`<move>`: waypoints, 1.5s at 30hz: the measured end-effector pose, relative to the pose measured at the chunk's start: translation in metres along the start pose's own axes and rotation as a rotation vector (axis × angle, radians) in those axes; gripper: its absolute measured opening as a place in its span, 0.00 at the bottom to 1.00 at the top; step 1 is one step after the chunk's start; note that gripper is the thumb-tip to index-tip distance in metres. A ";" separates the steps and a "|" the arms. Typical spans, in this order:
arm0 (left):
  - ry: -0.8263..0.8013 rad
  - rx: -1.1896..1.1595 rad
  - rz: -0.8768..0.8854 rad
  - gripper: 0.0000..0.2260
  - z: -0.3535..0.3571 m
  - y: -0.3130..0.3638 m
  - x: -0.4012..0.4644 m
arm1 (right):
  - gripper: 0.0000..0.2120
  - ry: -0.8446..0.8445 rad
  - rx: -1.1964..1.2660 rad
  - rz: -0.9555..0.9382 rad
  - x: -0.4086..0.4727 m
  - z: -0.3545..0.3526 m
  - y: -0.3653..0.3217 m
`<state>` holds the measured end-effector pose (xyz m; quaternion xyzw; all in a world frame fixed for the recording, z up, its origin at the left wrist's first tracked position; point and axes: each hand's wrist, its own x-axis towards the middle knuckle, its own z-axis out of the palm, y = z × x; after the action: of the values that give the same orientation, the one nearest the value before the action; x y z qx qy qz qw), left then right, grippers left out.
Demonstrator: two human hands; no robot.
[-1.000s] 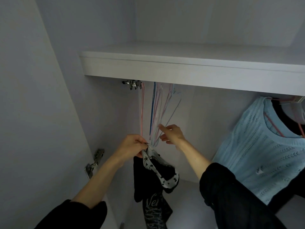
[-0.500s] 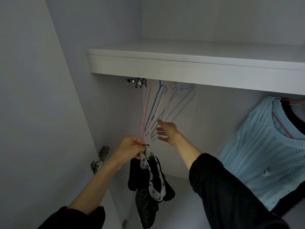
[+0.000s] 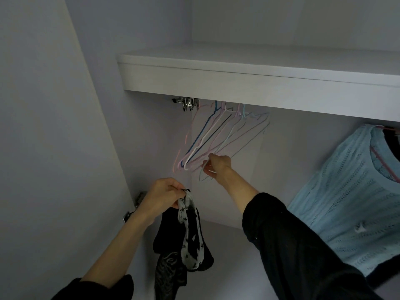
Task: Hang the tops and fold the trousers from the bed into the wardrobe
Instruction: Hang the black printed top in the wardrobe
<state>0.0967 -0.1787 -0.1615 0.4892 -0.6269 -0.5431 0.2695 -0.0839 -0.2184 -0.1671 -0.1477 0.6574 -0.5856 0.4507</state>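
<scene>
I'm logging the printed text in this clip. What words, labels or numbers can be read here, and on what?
None can be read.
Black top, held by the left hand: pale lettering, too creased and dim to read.
Blue sweater: small white mark, too small to read.

Shelf (image 3: pixel 249 81): white board w/ thick front edge, spans wardrobe interior left to right; top bare.
Side wall (image 3: pixel 43 126): left of shelf, plain pale grey-white panel, runs down past it.
Back panel (image 3: pixel 292 148): below shelf, same pale white, in shadow.
Upper back wall (image 3: pixel 281 20): above shelf, plain, dim.
Hinge (image 3: pixel 135 207): metal, on side wall well below shelf's left end.
Rail bracket (image 3: pixel 186 102): chrome, just under shelf's left end.
Light: dim, cool, brightest on shelf front.
</scene>
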 end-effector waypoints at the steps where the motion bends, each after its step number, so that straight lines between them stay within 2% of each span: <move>1: -0.002 -0.003 -0.004 0.10 0.001 -0.002 0.001 | 0.08 -0.003 0.042 -0.012 -0.003 -0.002 0.001; 11: -0.032 0.031 0.026 0.09 0.027 0.002 0.002 | 0.11 0.246 0.048 -0.380 0.000 -0.066 -0.010; 16: -0.028 0.079 0.085 0.10 0.049 0.004 -0.001 | 0.14 0.330 -0.135 -0.557 -0.011 -0.111 -0.013; 19: -0.009 0.084 0.112 0.09 0.063 0.001 -0.006 | 0.13 0.365 -0.160 -0.551 -0.031 -0.132 -0.011; 21: -0.002 0.022 0.091 0.07 0.073 -0.003 -0.009 | 0.07 0.439 -0.207 -0.545 -0.048 -0.149 -0.003; 22: -0.015 -0.016 0.059 0.05 0.078 -0.004 -0.010 | 0.08 0.460 -0.218 -0.546 -0.057 -0.158 0.003; 27: -0.127 -0.148 -0.133 0.05 0.100 -0.017 -0.016 | 0.23 0.536 -0.178 -0.544 -0.091 -0.204 0.058; 29: -0.133 -0.091 -0.147 0.04 0.106 -0.021 -0.015 | 0.22 0.480 -0.136 -0.556 -0.101 -0.223 0.075; 32: -0.134 0.046 -0.146 0.03 0.117 -0.021 -0.014 | 0.13 0.329 -0.099 -0.479 -0.106 -0.244 0.076; 34: -0.159 0.116 -0.150 0.04 0.124 -0.020 -0.014 | 0.09 0.362 -0.068 -0.389 -0.099 -0.259 0.077; 38: -0.127 0.262 -0.143 0.07 0.131 -0.023 -0.012 | 0.17 0.488 -0.184 -0.232 -0.097 -0.286 0.101; 45: -0.084 0.341 -0.176 0.06 0.127 -0.032 -0.003 | 0.20 0.436 -0.260 -0.223 -0.123 -0.299 0.106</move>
<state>-0.0028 -0.1207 -0.2248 0.5577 -0.6752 -0.4707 0.1077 -0.2101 0.0896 -0.2390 -0.1464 0.7880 -0.5604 0.2086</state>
